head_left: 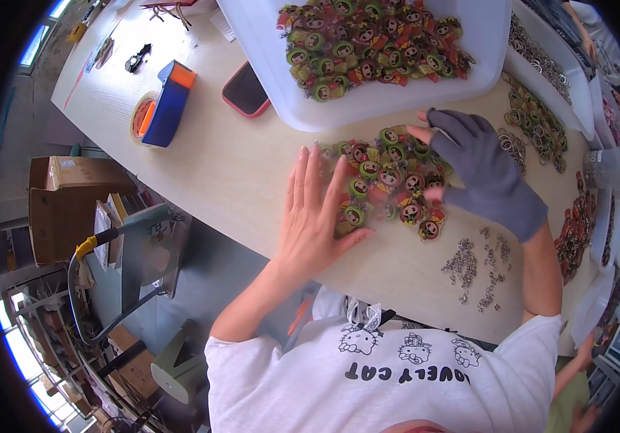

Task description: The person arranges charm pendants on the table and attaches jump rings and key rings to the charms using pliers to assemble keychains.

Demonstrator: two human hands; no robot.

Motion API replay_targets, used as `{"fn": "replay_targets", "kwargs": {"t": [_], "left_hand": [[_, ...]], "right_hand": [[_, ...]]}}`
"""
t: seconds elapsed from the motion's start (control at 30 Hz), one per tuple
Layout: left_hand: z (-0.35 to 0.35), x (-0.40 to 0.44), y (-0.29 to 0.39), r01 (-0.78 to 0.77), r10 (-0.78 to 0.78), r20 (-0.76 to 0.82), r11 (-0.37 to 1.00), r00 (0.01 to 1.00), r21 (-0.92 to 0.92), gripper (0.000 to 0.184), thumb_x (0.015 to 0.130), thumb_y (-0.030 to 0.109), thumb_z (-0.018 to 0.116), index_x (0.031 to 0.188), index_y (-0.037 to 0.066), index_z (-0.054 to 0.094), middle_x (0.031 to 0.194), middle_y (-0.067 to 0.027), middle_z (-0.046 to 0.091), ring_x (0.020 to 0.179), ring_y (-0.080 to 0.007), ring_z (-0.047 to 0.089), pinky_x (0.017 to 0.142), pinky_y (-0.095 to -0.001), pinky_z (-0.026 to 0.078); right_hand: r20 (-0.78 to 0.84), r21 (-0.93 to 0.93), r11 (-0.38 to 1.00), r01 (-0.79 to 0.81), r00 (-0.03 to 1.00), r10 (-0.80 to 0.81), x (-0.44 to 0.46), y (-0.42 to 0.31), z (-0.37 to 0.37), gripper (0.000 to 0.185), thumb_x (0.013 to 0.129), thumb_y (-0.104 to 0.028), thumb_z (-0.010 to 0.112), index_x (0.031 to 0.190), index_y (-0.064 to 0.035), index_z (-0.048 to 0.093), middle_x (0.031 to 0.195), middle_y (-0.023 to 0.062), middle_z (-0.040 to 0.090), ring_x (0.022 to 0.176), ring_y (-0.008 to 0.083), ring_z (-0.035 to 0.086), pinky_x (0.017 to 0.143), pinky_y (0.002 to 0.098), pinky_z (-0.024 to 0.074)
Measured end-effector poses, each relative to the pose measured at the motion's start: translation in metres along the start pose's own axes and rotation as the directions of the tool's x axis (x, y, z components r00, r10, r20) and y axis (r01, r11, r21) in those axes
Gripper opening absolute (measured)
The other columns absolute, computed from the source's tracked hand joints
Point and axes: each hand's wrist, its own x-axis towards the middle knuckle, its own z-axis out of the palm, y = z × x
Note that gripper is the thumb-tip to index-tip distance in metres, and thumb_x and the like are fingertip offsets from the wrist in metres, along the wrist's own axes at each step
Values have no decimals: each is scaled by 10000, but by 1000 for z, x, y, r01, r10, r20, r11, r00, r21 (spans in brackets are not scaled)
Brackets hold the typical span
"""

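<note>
A loose pile of small flat cartoon-doll charms, mostly green, red and yellow, lies on the table between my two hands. My left hand is bare and open, its fingers stretched flat along the pile's left edge. On the other side, my right hand wears a grey fingerless glove. Its thumb and fingers are apart and touch the right side of the pile, holding nothing that I can see. Small metal fittings are scattered on the table below my right hand.
Above the pile stands a white plastic bin with many similar charms. A phone, a blue tape dispenser and a black clip-like item lie to the left. Metal rings and finished-looking charms lie right. Another person sits at lower right.
</note>
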Motion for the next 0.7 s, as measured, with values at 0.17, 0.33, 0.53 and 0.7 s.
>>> {"fn": "replay_targets", "kwargs": {"t": [0.17, 0.33, 0.53, 0.7], "left_hand": [[-2, 7, 2, 5, -6, 19, 1000, 1000, 14, 1004, 739, 482, 737, 1494, 77, 214, 1517, -279, 137, 1416, -452, 121, 1124, -529, 172], [-1, 20, 6, -8, 7, 11, 996, 1000, 89, 944, 784, 466, 707, 1488, 54, 232, 1515, -272, 168, 1416, -437, 137, 1125, -509, 178], [1, 20, 16, -46, 55, -49, 985, 997, 167, 826, 824, 397, 681, 1472, 70, 288, 1506, -241, 226, 1399, -405, 210, 1119, -530, 181], [-5, 15, 42, -231, 242, -69, 964, 968, 135, 689, 863, 351, 640, 1437, 83, 369, 1485, -185, 311, 1378, -387, 274, 1110, -557, 187]], "right_hand": [[67, 43, 995, -91, 994, 88, -26, -13, 21, 990, 649, -430, 785, 1455, -106, 309, 1438, 158, 349, 1241, 319, 417, 1006, 438, 350], [-71, 125, 990, -73, 994, 82, -20, -5, 42, 917, 711, -407, 752, 1439, -62, 314, 1411, 162, 378, 1256, 323, 406, 1019, 433, 346], [-216, 127, 985, -117, 966, 143, -57, -1, 23, 800, 749, -321, 740, 1420, -95, 367, 1390, 141, 413, 1229, 304, 436, 1028, 421, 347], [-302, 39, 804, -593, 760, 576, -196, 1, -24, 623, 806, -195, 691, 1374, -121, 445, 1347, 106, 489, 1212, 301, 463, 1030, 414, 350]]}}
